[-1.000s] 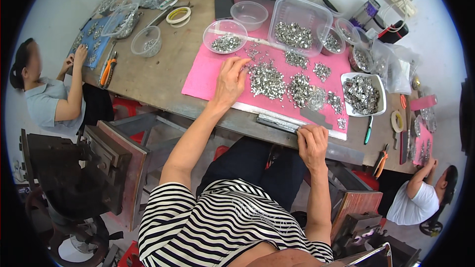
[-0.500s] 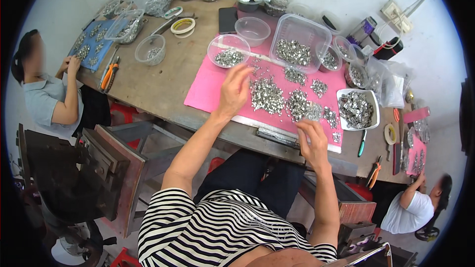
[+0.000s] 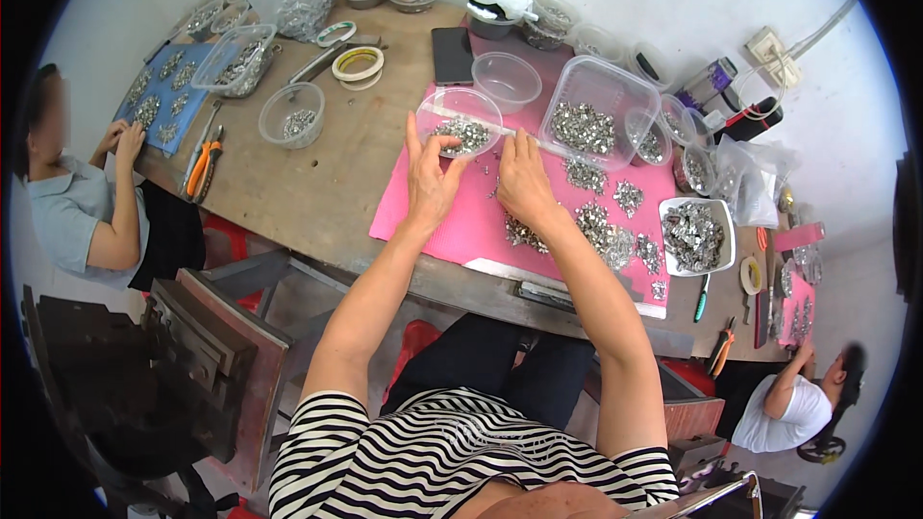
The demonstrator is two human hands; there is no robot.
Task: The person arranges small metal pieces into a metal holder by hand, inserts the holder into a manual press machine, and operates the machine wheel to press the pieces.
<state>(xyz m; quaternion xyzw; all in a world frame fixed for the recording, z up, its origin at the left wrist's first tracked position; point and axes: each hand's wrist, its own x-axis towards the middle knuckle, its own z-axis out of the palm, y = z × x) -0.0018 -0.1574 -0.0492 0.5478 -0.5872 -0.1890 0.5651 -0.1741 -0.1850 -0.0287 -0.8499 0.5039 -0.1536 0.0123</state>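
My left hand is at the near left edge of a clear round tub. One finger lies along the tub's outer left side and another curls over its rim, so the hand grips it. Small shiny metal pieces lie in the tub. Just right of that rim, over the pink mat, my right hand points down with its fingers pressed together. Whatever its fingertips hold is hidden. Its wrist partly covers a heap of metal pieces, with smaller heaps beside it.
Behind stand an empty round tub and a rectangular clear box. A white square bowl of metal pieces is at the right. Pliers, tape rolls and a phone lie leftward. Co-workers sit at both sides.
My left hand has come down onto the tub's near left edge. My right hand has moved left and away from me, from the mat's near right part to the tub's right side.
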